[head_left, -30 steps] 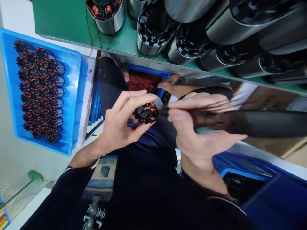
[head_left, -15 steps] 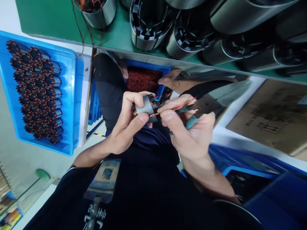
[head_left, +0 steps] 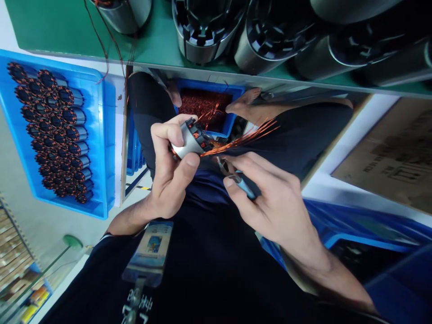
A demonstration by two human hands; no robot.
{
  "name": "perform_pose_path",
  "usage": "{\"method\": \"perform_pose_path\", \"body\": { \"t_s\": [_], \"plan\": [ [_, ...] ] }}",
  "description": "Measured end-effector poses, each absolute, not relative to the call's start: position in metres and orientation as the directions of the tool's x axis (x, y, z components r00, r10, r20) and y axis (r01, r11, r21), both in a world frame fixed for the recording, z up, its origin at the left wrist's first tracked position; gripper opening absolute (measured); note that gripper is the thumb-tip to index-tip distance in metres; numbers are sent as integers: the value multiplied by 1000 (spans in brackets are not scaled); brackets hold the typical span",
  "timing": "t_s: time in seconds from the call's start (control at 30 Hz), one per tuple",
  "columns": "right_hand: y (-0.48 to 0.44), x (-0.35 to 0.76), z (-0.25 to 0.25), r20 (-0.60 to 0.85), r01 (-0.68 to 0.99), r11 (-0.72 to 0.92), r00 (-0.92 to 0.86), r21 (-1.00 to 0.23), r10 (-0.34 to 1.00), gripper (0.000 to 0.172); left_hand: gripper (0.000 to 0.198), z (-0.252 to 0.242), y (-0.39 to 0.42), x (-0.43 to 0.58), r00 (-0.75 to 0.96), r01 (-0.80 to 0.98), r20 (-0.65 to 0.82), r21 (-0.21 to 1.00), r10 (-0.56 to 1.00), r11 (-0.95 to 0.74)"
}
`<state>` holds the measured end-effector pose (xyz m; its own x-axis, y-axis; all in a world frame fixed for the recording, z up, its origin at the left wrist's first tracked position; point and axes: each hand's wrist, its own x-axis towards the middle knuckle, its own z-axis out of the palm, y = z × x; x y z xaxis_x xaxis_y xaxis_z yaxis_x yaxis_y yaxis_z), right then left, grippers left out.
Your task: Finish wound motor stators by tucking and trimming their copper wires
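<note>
My left hand (head_left: 170,166) is closed around a motor stator (head_left: 188,140), a silvery ring with black insulation and copper windings. A fan of loose copper wires (head_left: 248,139) sticks out of it to the right. In my right hand (head_left: 270,193) is a pair of cutting pliers with blue-grey handles (head_left: 245,186). Their dark jaws (head_left: 222,165) point at the stator, just below the wires. Whether the jaws touch a wire I cannot tell.
On the left, a blue tray (head_left: 105,148) holds rows of wound stators (head_left: 76,114). Large metal cylinders (head_left: 263,49) stand on the green bench (head_left: 158,56) above. Between my legs is a blue bin (head_left: 238,92) with copper scraps. A cardboard box (head_left: 388,153) lies right.
My right hand has let go of the copper wires and turned the pliers so their jaws face the stator. The stator has shifted slightly left and tilted, its wires now fanned out.
</note>
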<state>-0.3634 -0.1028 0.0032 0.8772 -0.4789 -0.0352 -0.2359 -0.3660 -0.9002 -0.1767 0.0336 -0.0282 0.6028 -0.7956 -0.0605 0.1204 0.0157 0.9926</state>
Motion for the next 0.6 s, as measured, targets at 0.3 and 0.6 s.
{"method": "perform_pose_path", "body": {
  "t_s": [0.3, 0.6],
  "plan": [
    [-104, -362, 2, -12, -216, -367, 874, -905, -486, 34, 25, -13, 35, -176, 537, -185, 59, 981, -841, -50],
    [-102, -360, 8, 52, -189, -400, 854, -897, -518, 24, 18, -14, 37, -178, 514, -225, 112, 974, -851, -8]
  ]
}}
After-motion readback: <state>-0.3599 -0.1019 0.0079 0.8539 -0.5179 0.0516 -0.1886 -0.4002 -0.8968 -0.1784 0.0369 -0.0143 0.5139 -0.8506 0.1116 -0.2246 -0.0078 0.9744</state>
